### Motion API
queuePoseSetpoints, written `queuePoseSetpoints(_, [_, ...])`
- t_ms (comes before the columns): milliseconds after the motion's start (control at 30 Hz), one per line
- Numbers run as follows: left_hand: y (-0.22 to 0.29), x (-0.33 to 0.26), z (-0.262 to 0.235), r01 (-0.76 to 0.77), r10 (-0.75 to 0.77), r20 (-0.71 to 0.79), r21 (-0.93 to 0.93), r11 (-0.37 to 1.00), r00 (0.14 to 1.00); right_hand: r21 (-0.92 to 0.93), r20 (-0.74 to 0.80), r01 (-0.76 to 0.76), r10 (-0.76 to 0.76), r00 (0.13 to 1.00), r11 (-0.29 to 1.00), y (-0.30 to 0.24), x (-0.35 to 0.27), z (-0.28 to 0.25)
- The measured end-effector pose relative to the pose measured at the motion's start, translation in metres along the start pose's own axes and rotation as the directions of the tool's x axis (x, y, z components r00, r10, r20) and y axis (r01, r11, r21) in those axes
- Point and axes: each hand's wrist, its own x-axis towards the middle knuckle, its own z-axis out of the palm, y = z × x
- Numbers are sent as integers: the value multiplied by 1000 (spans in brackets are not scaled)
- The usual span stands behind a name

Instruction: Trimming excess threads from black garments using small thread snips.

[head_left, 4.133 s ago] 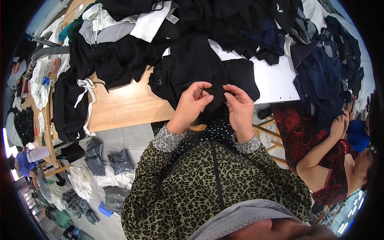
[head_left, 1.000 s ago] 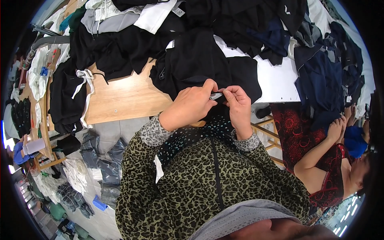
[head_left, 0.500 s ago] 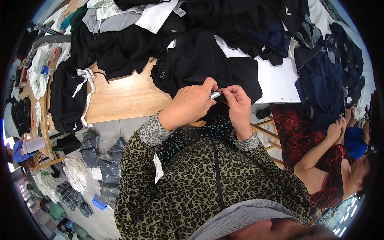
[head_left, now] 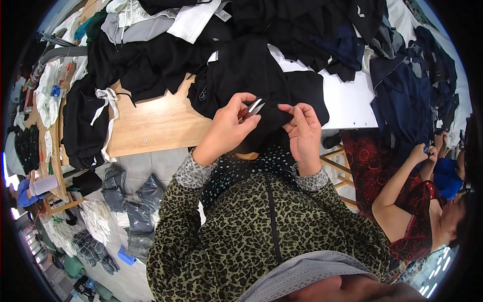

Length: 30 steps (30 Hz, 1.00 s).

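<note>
A small pair of thread snips (head_left: 251,108) with red handles sits in my left hand (head_left: 226,125), the blades parted and pointing toward the right. My right hand (head_left: 305,132) is just across from the blades, its fingers curled and the thumb against them. Whatever it pinches, if anything, is too fine to make out. Beneath both hands a black garment (head_left: 246,68) is spread over the table's near edge and hangs down toward my lap.
Black clothes (head_left: 151,63) are heaped along the wooden table (head_left: 158,123). Navy garments (head_left: 402,100) hang at the right, where a co-worker in red-patterned black (head_left: 410,226) handles cloth. Plastic-wrapped packs (head_left: 138,216) lie on the floor at left; a wooden stool (head_left: 337,171) stands at right.
My hands have moved apart, the left one slightly left and up. The snips have turned upward and their blades now show parted. My right hand has come off the garment's edge.
</note>
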Motion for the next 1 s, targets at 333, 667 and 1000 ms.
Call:
queuePoseSetpoints(333, [-19, -1, 36, 225, -234, 62, -580, 782, 970, 89, -22, 23, -21, 1000, 996, 2, -2, -1])
queuePoseSetpoints(667, [-27, -1, 31, 62, -102, -102, -337, 939, 990, 86, -101, 5, 4, 995, 996, 4, -3, 2])
queuePoseSetpoints(1000, [-19, 1, 48, -405, 450, -208, 227, 886, 868, -176, -7, 101, -104, 995, 979, 8, -5, 7])
